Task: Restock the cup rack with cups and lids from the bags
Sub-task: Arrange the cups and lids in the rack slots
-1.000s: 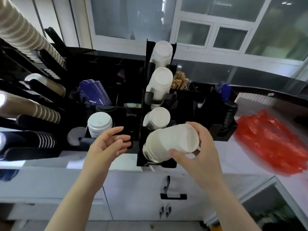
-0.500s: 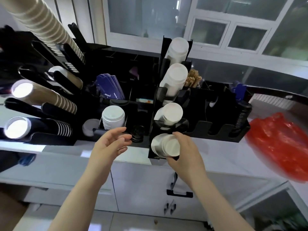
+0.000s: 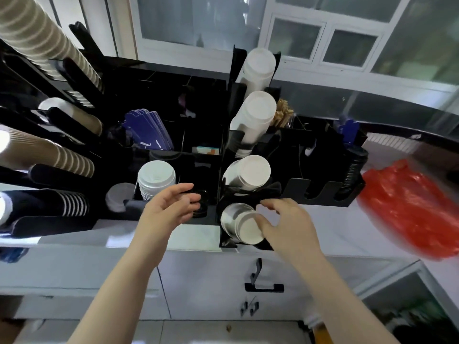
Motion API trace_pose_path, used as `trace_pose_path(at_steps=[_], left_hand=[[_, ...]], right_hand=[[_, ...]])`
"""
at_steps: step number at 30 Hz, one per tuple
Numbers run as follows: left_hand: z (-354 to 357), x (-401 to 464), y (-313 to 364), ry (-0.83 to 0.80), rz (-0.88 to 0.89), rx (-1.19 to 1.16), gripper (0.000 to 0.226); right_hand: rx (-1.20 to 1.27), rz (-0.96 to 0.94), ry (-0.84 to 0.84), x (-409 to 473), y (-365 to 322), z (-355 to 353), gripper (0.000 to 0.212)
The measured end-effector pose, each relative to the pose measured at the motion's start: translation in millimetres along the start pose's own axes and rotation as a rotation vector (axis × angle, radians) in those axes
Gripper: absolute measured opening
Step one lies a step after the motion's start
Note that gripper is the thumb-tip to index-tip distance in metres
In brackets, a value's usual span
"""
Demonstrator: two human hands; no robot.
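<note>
A short stack of white paper cups (image 3: 238, 223) lies on its side in the lowest slot of the black cup rack (image 3: 320, 192), bottoms toward me. My right hand (image 3: 285, 227) is at the stack's end, thumb touching the front cup, fingers spread loosely above it. My left hand (image 3: 171, 209) hovers open in front of the rack's middle section and holds nothing. Three more white cup stacks (image 3: 248, 175) fill the slots above. A pile of white lids (image 3: 155, 177) sits in a compartment left of my left hand.
A red plastic bag (image 3: 409, 209) lies on the white counter to the right. Brown ribbed cup stacks (image 3: 49, 155) and dark striped cups (image 3: 72, 202) point out of holders at left. Black lids (image 3: 352, 167) stand at the rack's right end. A drawer handle (image 3: 263, 286) is below.
My right hand carried the white cup stack down and pushed it into the lowest slot, then loosened its grip. My left hand stayed open in place.
</note>
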State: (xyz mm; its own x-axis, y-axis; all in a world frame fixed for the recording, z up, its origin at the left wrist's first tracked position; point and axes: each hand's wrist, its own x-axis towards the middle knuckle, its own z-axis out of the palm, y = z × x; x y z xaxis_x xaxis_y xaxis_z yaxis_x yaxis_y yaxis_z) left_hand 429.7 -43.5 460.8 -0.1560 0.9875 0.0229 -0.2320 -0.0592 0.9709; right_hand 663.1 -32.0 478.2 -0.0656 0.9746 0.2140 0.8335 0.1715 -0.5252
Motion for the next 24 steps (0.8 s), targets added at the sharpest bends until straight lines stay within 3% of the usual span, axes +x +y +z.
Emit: trace_pose_path(at_steps=[2, 3, 10, 15, 20, 24], left_hand=[[3.4, 12.0, 6.0, -0.021, 0.012, -0.002, 0.025], [5.4, 18.7, 8.6, -0.037, 0.022, -0.002, 0.025], [26.5, 70.5, 32.4, -0.193, 0.140, 0.056, 0.028], [43.4, 116.0, 51.0, -0.253, 0.228, 0.187, 0.038], [55.9, 161.2, 62.1, -0.417, 0.145, 0.442, 0.080], [65.5, 179.2, 60.4, -0.494, 0.045, 0.277, 0.083]], right_hand=[[0.143, -0.016, 0.118, 1.6, -8.7, -15.2, 0.008], [0.195, -0.030, 0.170, 4.3, -13.2, -22.1, 0.007], [0.386, -0.059, 0.416, 57.7, -39.0, -46.2, 0.028], [0.246, -0.072, 0.330, 120.3, -45.5, -50.4, 0.065], [0.199, -0.026, 0.121, 167.0, -48.4, -42.3, 0.078], [0.268, -0.016, 0.109, 179.5, -44.3, -33.8, 0.090]])
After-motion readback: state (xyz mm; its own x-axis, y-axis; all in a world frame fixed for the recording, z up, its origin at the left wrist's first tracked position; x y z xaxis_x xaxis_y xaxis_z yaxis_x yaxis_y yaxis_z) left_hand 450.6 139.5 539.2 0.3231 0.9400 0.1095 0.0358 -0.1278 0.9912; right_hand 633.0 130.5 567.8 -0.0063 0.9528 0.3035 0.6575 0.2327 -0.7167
